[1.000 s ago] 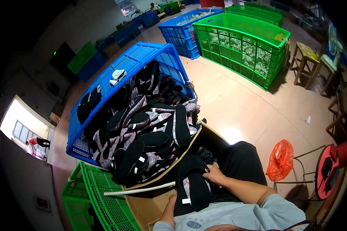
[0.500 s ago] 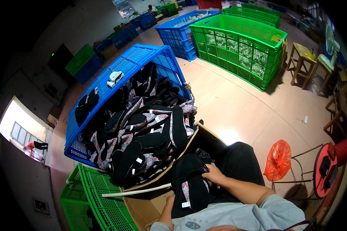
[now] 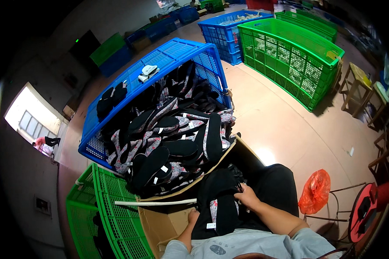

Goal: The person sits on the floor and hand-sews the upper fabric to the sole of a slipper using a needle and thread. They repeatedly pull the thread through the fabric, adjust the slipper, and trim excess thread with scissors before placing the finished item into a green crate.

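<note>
1. Black fabric shoe upper with floral lining [image 3: 218, 203]: lies on the person's lap between both hands; long axis runs near-vertical in the view, its far end pointing away from the person toward the blue crate.
2. Left hand [image 3: 193, 216]: closed on the near left edge of the upper.
3. Right hand [image 3: 247, 196]: fingers pinched on the upper's far right edge.
4. Blue plastic lattice crate [image 3: 168, 56]: just beyond the hands, tipped, heaped with black and floral uppers [image 3: 173, 138].
5. Brown cardboard box [image 3: 160, 224]: left of the left hand.
6. Change from earlier frames: hands and upper hold the same placing; only the view has shifted slightly.
</note>
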Tool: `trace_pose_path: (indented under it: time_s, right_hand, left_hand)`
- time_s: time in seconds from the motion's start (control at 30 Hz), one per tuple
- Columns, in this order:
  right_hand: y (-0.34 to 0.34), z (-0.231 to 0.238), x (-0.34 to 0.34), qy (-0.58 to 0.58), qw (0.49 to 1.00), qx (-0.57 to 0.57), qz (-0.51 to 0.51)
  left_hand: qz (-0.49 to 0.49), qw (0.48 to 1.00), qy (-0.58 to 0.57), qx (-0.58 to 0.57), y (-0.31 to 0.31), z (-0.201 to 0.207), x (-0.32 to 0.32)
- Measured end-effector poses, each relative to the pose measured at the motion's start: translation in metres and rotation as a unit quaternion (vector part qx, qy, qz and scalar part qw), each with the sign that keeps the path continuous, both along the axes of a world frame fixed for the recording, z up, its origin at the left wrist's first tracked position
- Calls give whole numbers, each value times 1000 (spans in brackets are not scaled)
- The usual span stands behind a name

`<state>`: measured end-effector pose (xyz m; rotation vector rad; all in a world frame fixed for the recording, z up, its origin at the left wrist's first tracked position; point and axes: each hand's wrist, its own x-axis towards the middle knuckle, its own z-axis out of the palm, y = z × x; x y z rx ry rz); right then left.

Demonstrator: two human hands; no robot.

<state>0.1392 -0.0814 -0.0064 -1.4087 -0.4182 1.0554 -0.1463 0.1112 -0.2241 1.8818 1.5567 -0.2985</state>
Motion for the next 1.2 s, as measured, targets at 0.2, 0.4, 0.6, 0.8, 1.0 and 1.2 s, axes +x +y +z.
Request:
trace_pose_path:
  time_s: [0.2, 0.4, 0.6, 0.8, 1.0, 1.2]
  right_hand:
    - [5, -12, -3, -16, 1000, -19, 17]
    - [4, -28, 1, 9, 1000, -19, 3]
    - [2, -25, 2, 27, 1000, -16, -4]
    - [8, -16, -5, 37, 999, -4, 4]
    - [3, -30, 2, 31, 1000, -4, -4]
    - [5, -24, -1, 36, 999, -13, 4]
  left_hand:
    - [-7, 999, 19, 47, 5, -29, -22]
    - [43, 999, -9, -4, -4, 0, -1]
    - [53, 998, 21, 6, -15, 33, 16]
    - [-3, 999, 21, 39, -4, -13, -17]
    - [46, 998, 34, -10, -13, 26, 14]
    - [10, 999, 43, 14, -10, 6, -1]
